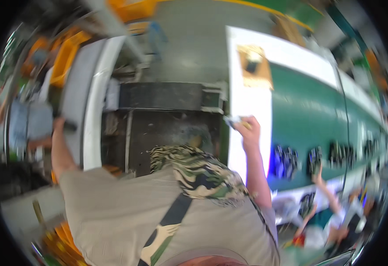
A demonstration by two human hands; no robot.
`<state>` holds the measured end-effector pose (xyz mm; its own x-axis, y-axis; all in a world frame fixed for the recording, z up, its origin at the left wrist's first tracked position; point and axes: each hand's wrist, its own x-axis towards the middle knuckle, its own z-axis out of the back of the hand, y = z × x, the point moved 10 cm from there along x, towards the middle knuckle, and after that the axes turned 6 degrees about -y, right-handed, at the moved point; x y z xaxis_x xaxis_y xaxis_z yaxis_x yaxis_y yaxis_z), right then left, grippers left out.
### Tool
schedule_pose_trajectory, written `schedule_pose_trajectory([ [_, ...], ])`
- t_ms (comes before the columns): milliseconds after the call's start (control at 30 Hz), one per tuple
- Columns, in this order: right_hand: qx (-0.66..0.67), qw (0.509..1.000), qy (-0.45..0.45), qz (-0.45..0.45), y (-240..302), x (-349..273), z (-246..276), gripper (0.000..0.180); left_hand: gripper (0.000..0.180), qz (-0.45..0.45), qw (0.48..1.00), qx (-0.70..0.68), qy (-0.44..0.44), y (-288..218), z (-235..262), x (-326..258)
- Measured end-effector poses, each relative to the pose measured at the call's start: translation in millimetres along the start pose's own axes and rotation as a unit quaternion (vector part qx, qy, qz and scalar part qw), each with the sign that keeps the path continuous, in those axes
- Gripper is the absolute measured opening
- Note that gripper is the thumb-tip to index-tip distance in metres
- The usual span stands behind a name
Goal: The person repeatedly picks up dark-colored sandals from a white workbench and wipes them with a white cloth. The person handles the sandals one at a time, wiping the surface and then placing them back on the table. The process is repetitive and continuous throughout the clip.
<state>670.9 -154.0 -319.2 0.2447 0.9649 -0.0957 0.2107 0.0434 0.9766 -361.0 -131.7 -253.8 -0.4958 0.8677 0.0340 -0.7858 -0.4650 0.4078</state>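
Observation:
My left arm stretches out to the far left, where my left hand point(59, 124) is over a grey surface point(75, 88). A dark, blurred object point(71, 127) lies against its fingers; blur hides its kind and how the fingers sit on it. Over the white edge of the table at the right, my right hand point(250, 129) is closed around a small thing with a tan part and a whitish-blue end point(233, 121). Its kind is too smeared to make out.
A green conveyor belt point(300, 111) with several dark items point(285, 162) runs on the right. Cardboard point(258, 82) with a dark thing on it rests on the white table edge. A co-worker's hand point(318, 175) touches one item. Yellow crates point(65, 60) stand left; a dark bench point(172, 128) is ahead.

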Motion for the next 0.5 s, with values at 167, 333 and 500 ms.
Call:
schedule_pose_trajectory([
  [167,-0.036,0.997,-0.062,-0.037,-4.9,-34.9,32.2,0.019,0.059,0.102,0.951,-0.276,-0.092,-222.7,14.7,-20.0],
  [333,0.042,0.981,-0.187,-0.01,-0.5,-97.5,113.2,0.019,0.032,-0.187,0.596,-0.723,0.297,-673.0,115.9,-225.8],
  [500,0.027,0.948,-0.316,0.027,10.2,-201.0,212.4,0.02,0.037,-0.283,0.439,-0.551,0.65,-902.7,146.0,-593.0],
])
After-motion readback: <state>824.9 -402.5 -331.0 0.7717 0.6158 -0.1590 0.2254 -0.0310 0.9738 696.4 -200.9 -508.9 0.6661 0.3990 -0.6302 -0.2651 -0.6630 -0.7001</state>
